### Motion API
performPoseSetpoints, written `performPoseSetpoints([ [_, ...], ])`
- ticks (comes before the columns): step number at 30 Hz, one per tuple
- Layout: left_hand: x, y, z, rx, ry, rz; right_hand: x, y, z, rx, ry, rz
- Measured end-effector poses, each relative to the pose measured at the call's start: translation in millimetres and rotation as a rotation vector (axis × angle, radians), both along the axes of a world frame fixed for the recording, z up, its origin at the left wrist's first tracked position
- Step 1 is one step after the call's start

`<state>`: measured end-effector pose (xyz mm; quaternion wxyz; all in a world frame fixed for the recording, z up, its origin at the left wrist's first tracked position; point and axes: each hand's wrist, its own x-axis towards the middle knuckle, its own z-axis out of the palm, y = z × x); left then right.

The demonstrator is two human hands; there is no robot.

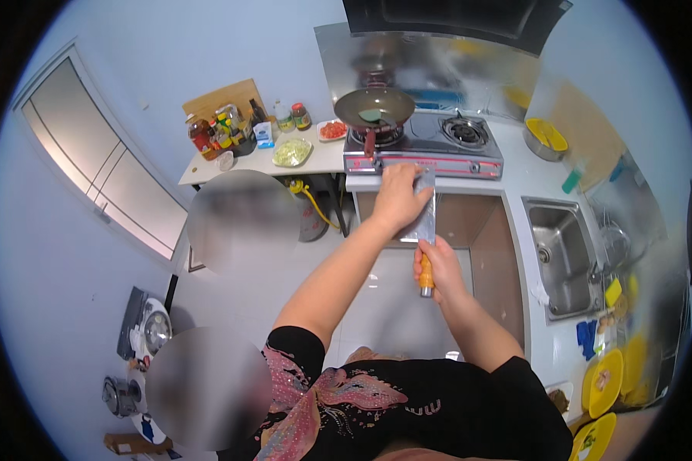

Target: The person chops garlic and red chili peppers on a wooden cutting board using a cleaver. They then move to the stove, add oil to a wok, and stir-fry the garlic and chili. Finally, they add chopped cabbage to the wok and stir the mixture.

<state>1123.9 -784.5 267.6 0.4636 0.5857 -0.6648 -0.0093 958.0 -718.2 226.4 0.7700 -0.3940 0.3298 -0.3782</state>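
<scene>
My right hand (438, 268) grips the wooden handle of a cleaver (428, 222), whose broad metal blade points away from me. My left hand (402, 193) lies against the far part of the blade, with its thumb across the metal. Whether its fingers wrap around the blade is hidden. Both hands are in front of the counter, just short of a two-burner gas stove (427, 135). On the left burner sits a wok (357, 114) with a green-headed spatula (372, 116) in it. The wok's handle (370, 144) points toward me.
Left of the stove, a table holds plates of shredded pale-green vegetable (292, 152) and chopped red food (333, 130), plus seasoning bottles (202, 135). A gas cylinder (311, 216) stands below. At right are a sink (565, 259) and yellow baskets (604, 383). Two blurred circles hide parts of the left side.
</scene>
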Motion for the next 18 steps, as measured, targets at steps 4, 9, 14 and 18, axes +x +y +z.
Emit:
performPoseSetpoints([
  [4, 90.3, -127.6, 28.4, -0.091, -0.171, -0.014, 86.5, -133.3, 21.2, -0.075, -0.046, -0.007],
  [9, 198.9, -286.3, 34.5, -0.194, -0.298, -0.036, 183.6, -280.2, 42.5, -0.101, 0.020, -0.057],
  [14, 291.3, -412.2, -10.2, -0.204, -0.299, -0.033, 242.2, -379.3, 38.1, -0.074, 0.118, -0.127],
  [18, 350.0, -471.7, -44.4, 0.100, -0.550, 0.062, 225.0, -416.7, 33.4, -0.071, 0.158, -0.212],
])
